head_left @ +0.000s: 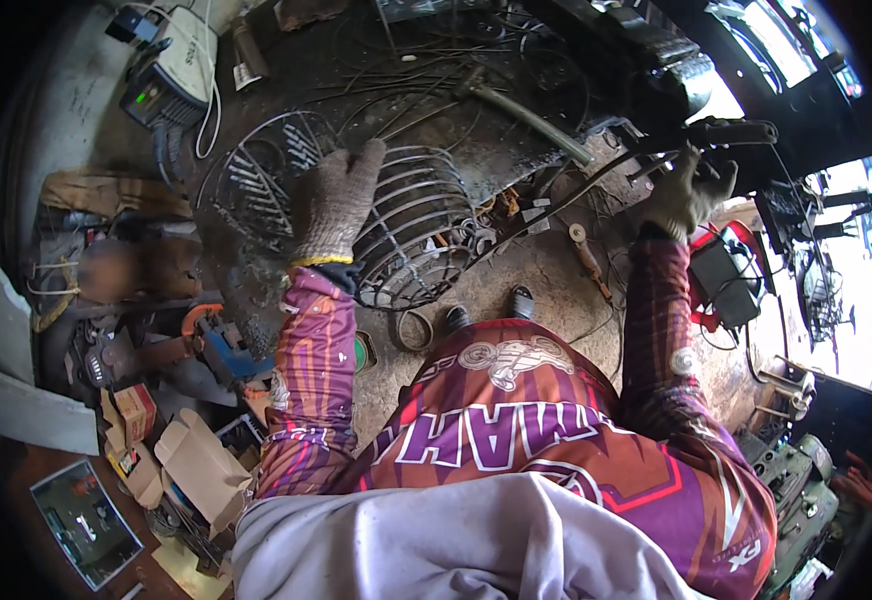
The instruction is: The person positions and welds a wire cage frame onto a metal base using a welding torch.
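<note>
Dark desk (306,85) at far centre bears, near its left edge, a wire frame (414,225), likely stiff, fairly light, best held by its rim; left hand (336,200) overlies it, right hand (691,195) half-curls beside a black handle (731,132), both grips unclear.

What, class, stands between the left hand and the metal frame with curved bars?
Nothing visible: the gloved left hand overlaps the metal frame in this view, no other object between them. Contact can't be confirmed.
</note>
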The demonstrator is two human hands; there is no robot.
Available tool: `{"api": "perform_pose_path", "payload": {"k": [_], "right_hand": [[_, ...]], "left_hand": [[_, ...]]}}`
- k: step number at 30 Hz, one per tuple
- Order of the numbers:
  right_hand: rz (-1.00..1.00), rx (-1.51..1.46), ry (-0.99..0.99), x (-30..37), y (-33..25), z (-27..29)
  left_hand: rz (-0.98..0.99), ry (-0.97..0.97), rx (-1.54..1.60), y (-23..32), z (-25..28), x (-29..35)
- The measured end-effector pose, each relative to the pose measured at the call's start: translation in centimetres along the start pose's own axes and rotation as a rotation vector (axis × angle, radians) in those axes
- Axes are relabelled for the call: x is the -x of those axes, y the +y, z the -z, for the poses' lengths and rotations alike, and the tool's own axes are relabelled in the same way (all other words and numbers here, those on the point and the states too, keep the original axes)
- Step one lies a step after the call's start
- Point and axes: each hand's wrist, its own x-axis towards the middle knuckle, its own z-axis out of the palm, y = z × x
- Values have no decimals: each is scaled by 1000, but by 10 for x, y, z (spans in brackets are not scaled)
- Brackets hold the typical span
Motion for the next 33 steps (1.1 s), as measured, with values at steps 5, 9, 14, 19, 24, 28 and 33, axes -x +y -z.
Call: {"api": "perform_pose_path", "payload": {"k": [5,9,14,19,24,28,33], "right_hand": [[247,38,-513,67,49,-12],[357,190,-1049,100,-6,-87],[667,617,-1441,109,12,-200],[916,910,-1527,122,20,-229],[1123,877,-1439,122,43,-232],[1213,752,-1540,122,18,-224],[1150,749,-1548,106,-17,-211]], "left_hand": [[-3,-51,-48,6,0,-4],[48,-142,-49,5,7,-6],[33,-140,-101,8,10,-3],[93,-74,-18,2,34,41],[147,186,265,-49,43,72],[189,254,321,-80,46,78],[230,285,562,-61,46,76]]}}
